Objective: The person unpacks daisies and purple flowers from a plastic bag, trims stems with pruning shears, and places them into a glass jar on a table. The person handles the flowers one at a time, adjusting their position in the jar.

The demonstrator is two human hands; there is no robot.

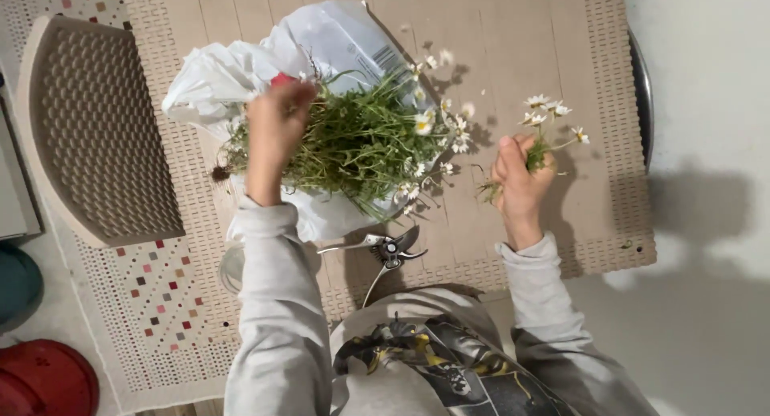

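The hands work best gently: the left hand (277, 127) grips the daisy heap (361, 139) mid-desk (521, 31), the right hand (520, 175) clasps a small bunch (545, 119) near the desk's right edge.

flower heap (353, 139) on bag (241, 71), shears (389, 247) perhaps nearer

The person is wearing a light grey sweatshirt with long sleeves that are ending in ribbed cuffs at both wrists, the fabric bunching in soft folds along the arms. Across the chest the sweatshirt is carrying a dark printed graphic in black and grey with streaks of yellow. Both hands are showing bare below the cuffs.
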